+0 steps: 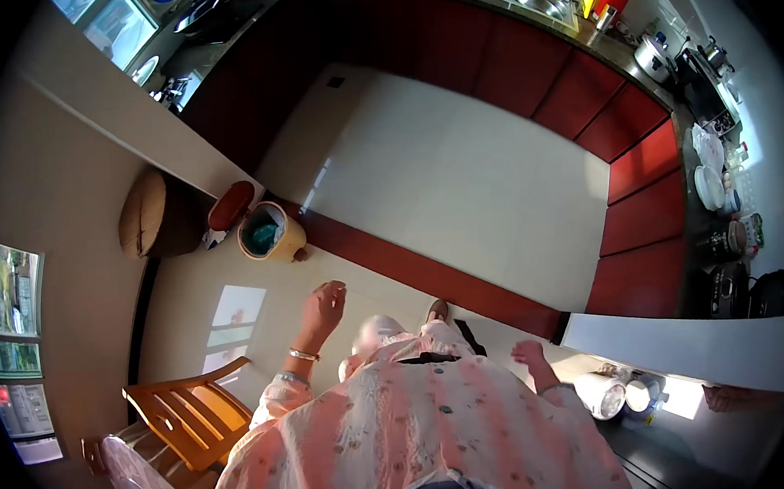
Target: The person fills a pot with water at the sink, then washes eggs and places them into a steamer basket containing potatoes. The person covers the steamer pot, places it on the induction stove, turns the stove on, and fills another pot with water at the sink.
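My left hand (324,309), with a bracelet at the wrist, hangs over the pale floor left of my body, its fingers loosely curled and pressed together. What it holds, if anything, is too small to make out. The yellow bin (271,231) with a dark green item inside is the nearest object to it. On the right side, my right hand (529,354) hangs beside my pink and white shirt (422,415), small and partly blurred, touching nothing visible. One shoe (437,309) shows below me at the red threshold strip (393,264).
Red cabinets (507,64) under a counter with a sink (540,0) curve round the kitchen floor (442,173). A wooden chair (191,422) and a covered table (145,480) stand lower left. A brown basket (149,214) is by the wall. Jars (603,395) stand lower right.
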Demonstrator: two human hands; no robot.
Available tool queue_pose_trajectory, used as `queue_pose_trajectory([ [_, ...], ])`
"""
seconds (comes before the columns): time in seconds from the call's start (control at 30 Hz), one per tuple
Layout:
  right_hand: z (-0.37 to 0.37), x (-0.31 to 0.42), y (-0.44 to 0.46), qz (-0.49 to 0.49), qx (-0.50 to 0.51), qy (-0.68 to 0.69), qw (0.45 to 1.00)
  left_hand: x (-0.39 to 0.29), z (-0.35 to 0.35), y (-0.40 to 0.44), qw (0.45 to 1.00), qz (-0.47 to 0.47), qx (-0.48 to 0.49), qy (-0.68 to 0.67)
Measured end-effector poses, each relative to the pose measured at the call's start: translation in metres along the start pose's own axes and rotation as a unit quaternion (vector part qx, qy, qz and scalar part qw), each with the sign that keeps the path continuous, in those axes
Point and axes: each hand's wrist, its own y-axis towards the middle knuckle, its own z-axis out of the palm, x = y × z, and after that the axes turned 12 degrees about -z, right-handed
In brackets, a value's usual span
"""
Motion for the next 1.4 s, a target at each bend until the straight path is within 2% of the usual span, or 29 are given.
queue_pose_trajectory([
  [0.03,0.017,0.025,0.012,-0.088,-0.006,-0.11,0.99,-0.003,-0.009,0.004,1.0,-0.002,-0.011,0.011],
  [0.07,0.025,0.077,0.036,-0.134,0.004,-0.107,0.985,-0.012,-0.011,0.023,1.0,0.004,-0.027,0.0],
  [0.13,0.062,0.166,0.071,-0.145,-0.025,-0.138,0.98,-0.023,-0.015,0.051,0.998,-0.023,-0.049,-0.008],
  [0.2,0.101,0.254,0.101,-0.194,0.0,-0.136,0.972,-0.031,-0.015,0.094,0.997,-0.034,-0.074,-0.013],
  [0.27,0.142,0.309,0.128,-0.213,0.041,-0.108,0.97,-0.035,-0.012,0.136,0.995,-0.044,-0.09,-0.011],
  [0.3,0.158,0.32,0.137,-0.214,0.038,-0.105,0.97,-0.034,-0.009,0.156,0.995,-0.058,-0.084,0.018],
  [0.37,0.189,0.346,0.152,-0.256,0.095,-0.113,0.955,-0.038,-0.005,0.207,0.993,-0.082,-0.078,0.041],
  [0.5,0.209,0.33,0.178,-0.139,0.125,-0.176,0.966,-0.065,-0.017,0.321,0.995,-0.033,-0.084,0.037],
  [0.53,0.21,0.327,0.184,-0.101,0.109,-0.186,0.971,-0.073,-0.021,0.358,0.995,-0.024,-0.083,0.039],
  [0.57,0.211,0.331,0.178,-0.09,0.062,-0.118,0.987,-0.084,-0.026,0.394,0.995,0.013,-0.074,0.068],
  [0.63,0.185,0.285,0.213,-0.052,0.018,-0.035,0.998,-0.106,-0.03,0.449,0.992,0.048,-0.05,0.104],
  [0.7,0.16,0.269,0.23,-0.075,-0.012,-0.049,0.996,-0.153,-0.032,0.51,0.986,0.12,-0.062,0.099],
  [0.77,0.074,0.228,0.207,-0.066,-0.024,-0.033,0.997,-0.192,-0.026,0.557,0.986,0.146,-0.054,0.064],
  [0.87,0.08,0.263,0.262,-0.04,-0.054,-0.012,0.998,-0.243,0.005,0.616,0.983,0.18,-0.031,0.01],
  [0.97,0.091,0.317,0.324,-0.013,-0.073,0.001,0.997,-0.278,0.046,0.66,0.987,0.159,0.013,-0.018],
  [1.07,0.104,0.395,0.39,0.008,-0.09,0.007,0.996,-0.302,0.074,0.705,0.989,0.118,0.083,-0.021],
  [1.13,0.136,0.446,0.426,0.027,-0.101,0.016,0.994,-0.311,0.08,0.738,0.99,0.115,0.077,-0.023],
  [1.2,0.159,0.577,0.426,-0.053,-0.074,0.04,0.995,-0.327,0.067,0.779,0.994,0.089,0.059,-0.008],
  [1.33,0.187,0.732,0.516,-0.173,-0.029,-0.112,0.978,-0.326,0.054,0.847,0.997,0.055,-0.011,-0.055],
  [1.4,0.22,0.815,0.528,-0.237,0.018,-0.077,0.968,-0.324,0.05,0.879,0.997,0.041,-0.025,-0.057],
])
